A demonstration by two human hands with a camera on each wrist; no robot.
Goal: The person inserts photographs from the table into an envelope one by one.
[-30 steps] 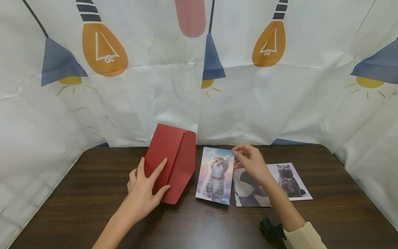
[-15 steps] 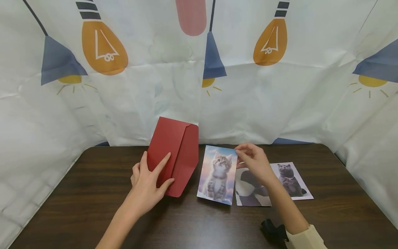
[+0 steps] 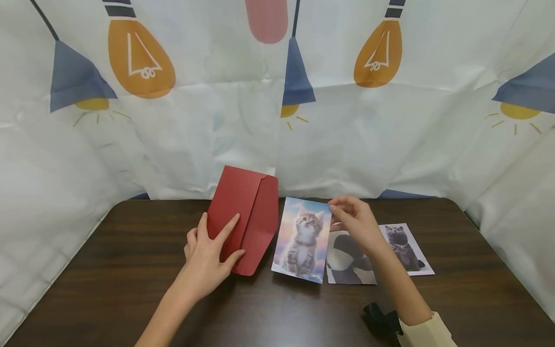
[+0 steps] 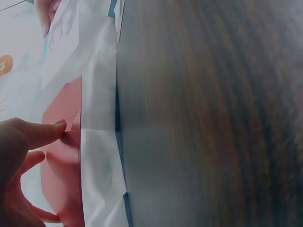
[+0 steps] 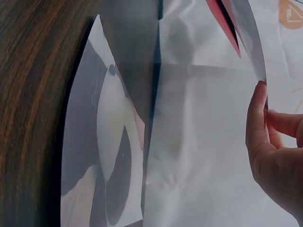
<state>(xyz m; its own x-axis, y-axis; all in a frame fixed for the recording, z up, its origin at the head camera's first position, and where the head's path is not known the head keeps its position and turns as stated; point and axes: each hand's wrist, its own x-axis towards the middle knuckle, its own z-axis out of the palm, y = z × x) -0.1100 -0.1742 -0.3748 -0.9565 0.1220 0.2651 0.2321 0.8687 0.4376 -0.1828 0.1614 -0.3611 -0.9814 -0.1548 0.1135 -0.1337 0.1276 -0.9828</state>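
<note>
In the head view, my left hand [image 3: 205, 262] holds a red envelope [image 3: 234, 197] raised and tilted, thumb and forefinger spread over its front. The envelope's pointed flap [image 3: 262, 226] is unfolded to the right. My right hand [image 3: 357, 224] pinches a kitten picture card [image 3: 303, 246] by its upper right corner, thumb against fingertips. The card is upright beside the flap, with a narrow gap between them. From the right wrist, the card [image 5: 248, 38] shows nearly edge-on. The left wrist view has the envelope [image 4: 64, 165] edge-on, gripped by the left hand [image 4: 19, 146].
Under the right forearm, a black-and-white picture card [image 3: 347, 262] lies on the dark wooden table [image 3: 108, 289]. A grey cat card [image 3: 403, 246] lies to its right. Behind the table hangs a white curtain [image 3: 195, 130] printed with lamps. A black strap [image 3: 379, 320] is at the right wrist.
The envelope has shifted slightly right and up with my left hand. My right hand has moved a little right, and the kitten card faces the head camera slightly more. Both grips stay the same.
</note>
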